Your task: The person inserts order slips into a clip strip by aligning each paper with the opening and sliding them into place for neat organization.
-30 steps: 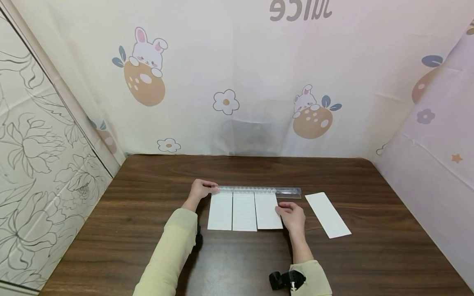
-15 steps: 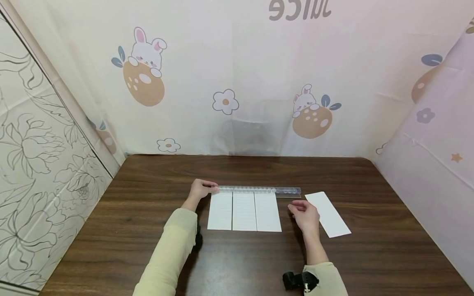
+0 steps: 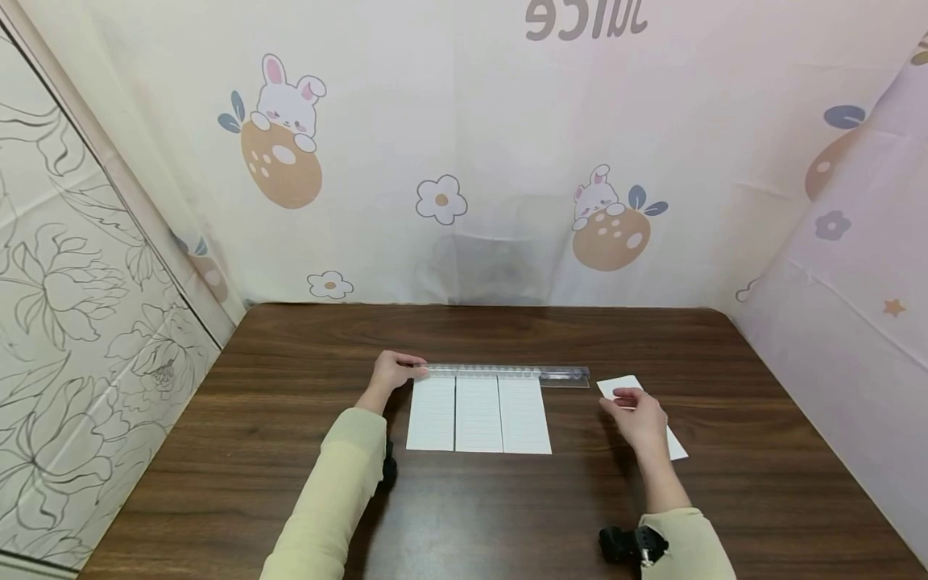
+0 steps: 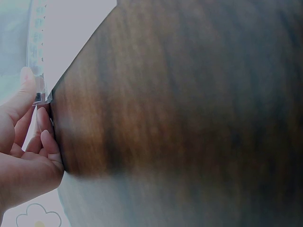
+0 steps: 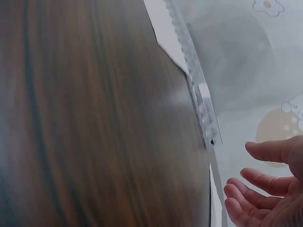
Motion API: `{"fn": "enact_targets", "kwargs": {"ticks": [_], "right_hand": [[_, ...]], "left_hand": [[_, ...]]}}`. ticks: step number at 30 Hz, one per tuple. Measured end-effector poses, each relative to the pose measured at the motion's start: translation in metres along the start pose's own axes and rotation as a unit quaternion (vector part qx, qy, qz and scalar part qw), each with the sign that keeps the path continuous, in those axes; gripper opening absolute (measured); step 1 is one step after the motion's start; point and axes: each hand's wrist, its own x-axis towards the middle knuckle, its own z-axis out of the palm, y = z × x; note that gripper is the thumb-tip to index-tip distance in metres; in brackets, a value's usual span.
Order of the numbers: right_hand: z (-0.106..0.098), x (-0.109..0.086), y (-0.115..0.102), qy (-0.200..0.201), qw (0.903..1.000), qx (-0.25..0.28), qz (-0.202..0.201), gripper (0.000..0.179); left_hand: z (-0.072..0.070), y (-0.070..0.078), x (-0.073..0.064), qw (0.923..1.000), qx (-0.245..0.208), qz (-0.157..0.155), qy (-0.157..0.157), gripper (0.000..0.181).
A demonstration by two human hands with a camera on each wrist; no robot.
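Note:
My left hand (image 3: 391, 372) pinches the left end of a clear plastic strip (image 3: 565, 375) with ridges or marks along it. In the left wrist view the thumb lies on the strip's end and the other fingers curl below. Three lined white paper cards, the left one (image 3: 432, 415), the middle one (image 3: 478, 415) and the right one (image 3: 525, 415), lie side by side with their top edges at the strip. A loose white card (image 3: 677, 449) lies slanted to the right. Over it is my right hand (image 3: 638, 419), fingers loosely bent, holding nothing; it partly hides this card.
Everything lies on a dark wood-grain table (image 3: 464, 515). A pale curtain (image 3: 507, 121) with rabbit prints hangs behind the table's far edge. Black wrist mounts, such as the right one (image 3: 631, 545), sit at the sleeves.
My right hand has let go of the right-hand card and moved right, over the loose card. That right-hand card now lies level with the others. My left hand has stayed put.

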Motion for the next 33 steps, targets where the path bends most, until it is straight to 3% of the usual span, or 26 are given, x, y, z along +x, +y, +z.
{"fn": "enact_targets", "kwargs": {"ticks": [10,17,23,28,33], "right_hand": [[-0.024,0.01,0.011,-0.092,0.9926,-0.077,0.018,0.047],[-0.036,0.02,0.019,-0.132,0.9814,-0.138,0.018,0.057],[-0.044,0.027,0.021,-0.169,0.9696,-0.17,0.049,0.069],[-0.048,0.032,0.023,-0.182,0.9618,-0.19,0.076,0.076],[-0.048,0.034,0.026,-0.185,0.9601,-0.187,0.096,0.079]], "left_hand": [[0.0,0.001,-0.001,1.0,0.002,-0.007,-0.003,0.018],[-0.001,0.003,-0.003,1.0,0.007,-0.006,-0.001,0.017],[-0.001,0.003,-0.003,0.9999,0.014,-0.003,-0.003,0.018],[-0.001,0.003,-0.003,0.9999,0.011,-0.002,-0.003,0.018],[-0.001,0.002,-0.002,0.9999,0.011,0.0,-0.002,0.018]]}}
